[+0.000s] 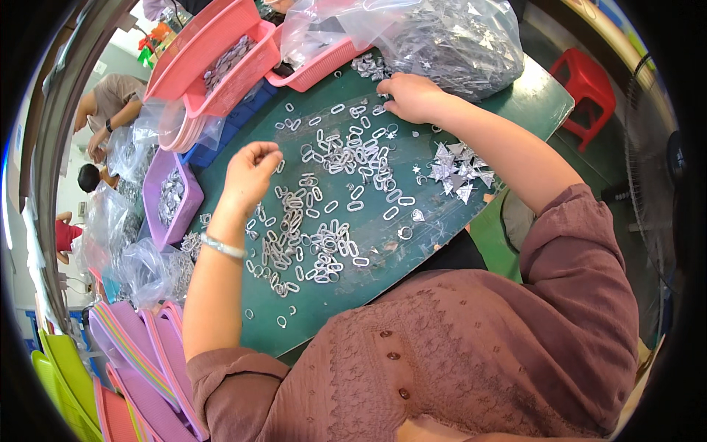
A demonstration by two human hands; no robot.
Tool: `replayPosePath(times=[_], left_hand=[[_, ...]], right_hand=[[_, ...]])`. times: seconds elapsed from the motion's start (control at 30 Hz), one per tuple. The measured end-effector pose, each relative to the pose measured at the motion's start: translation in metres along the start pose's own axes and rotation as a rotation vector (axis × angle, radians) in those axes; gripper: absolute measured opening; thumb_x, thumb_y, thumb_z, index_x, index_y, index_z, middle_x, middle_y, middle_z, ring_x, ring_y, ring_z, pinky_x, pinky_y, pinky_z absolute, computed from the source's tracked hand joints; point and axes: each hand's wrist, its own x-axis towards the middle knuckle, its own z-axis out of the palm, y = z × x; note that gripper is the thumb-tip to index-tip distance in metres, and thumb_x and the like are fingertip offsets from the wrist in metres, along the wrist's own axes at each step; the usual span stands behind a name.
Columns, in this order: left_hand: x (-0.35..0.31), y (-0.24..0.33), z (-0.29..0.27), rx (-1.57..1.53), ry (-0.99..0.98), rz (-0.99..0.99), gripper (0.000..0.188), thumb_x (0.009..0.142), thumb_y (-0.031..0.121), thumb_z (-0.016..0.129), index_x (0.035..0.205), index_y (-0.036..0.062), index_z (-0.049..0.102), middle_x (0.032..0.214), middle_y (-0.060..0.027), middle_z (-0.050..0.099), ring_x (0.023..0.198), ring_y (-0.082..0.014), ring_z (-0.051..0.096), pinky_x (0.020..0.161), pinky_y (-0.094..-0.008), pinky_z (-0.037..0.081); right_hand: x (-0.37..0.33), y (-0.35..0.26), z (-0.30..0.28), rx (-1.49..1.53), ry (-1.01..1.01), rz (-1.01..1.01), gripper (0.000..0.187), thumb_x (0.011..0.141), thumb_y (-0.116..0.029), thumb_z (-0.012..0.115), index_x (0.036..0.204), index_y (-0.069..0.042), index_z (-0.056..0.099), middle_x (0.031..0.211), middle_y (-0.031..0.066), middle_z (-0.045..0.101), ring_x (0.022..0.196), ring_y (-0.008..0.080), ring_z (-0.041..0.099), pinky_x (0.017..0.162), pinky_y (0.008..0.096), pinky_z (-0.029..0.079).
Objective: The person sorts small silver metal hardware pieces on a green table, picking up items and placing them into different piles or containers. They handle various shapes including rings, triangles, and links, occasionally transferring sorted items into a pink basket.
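Many small silver oval metal links (346,156) lie loose in heaps on the green table (456,214). My left hand (250,174) hovers at the left of the heaps, its fingers curled and pressed together; whatever they hold, if anything, is hidden. A light bangle is on that wrist. At the far side, my right hand (414,98) reaches down near the table with thumb and finger apart and nothing visible between them. Just beyond it sits a small cluster of silver parts (368,68). Silver triangular pieces (458,171) are piled beneath my right forearm.
A large clear bag of silver pieces (460,51) stands at the far right. Pink baskets (193,62) and a purple basket (193,193) line the far left. A red stool (585,92) is beyond the table edge. Another person (110,110) sits at left.
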Motion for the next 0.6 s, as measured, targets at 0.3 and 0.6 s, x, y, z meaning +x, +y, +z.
replayPosePath(times=[0.3, 0.6], left_hand=[[-0.087, -0.018, -0.01, 0.138, 0.067, -0.007, 0.025, 0.078, 0.011, 0.058, 0.101, 0.0006, 0.057, 0.091, -0.004, 0.056, 0.08, -0.0095, 0.052, 0.073, -0.0225, 0.041], [-0.152, -0.053, -0.011, -0.044, 0.232, -0.049, 0.021, 0.076, 0.006, 0.058, 0.096, -0.0007, 0.057, 0.099, -0.0085, 0.054, 0.086, -0.0143, 0.053, 0.071, -0.0246, 0.044]], right_hand=[[0.029, -0.002, 0.01, -0.325, 0.099, -0.119, 0.016, 0.073, -0.006, 0.048, 0.081, -0.003, 0.061, 0.085, 0.0128, 0.062, 0.081, 0.03, 0.06, 0.067, 0.0379, 0.049], [0.065, -0.011, 0.018, 0.047, 0.088, -0.147, 0.025, 0.064, 0.003, 0.052, 0.087, -0.004, 0.06, 0.086, 0.0143, 0.061, 0.084, 0.0296, 0.059, 0.072, 0.0363, 0.046]])
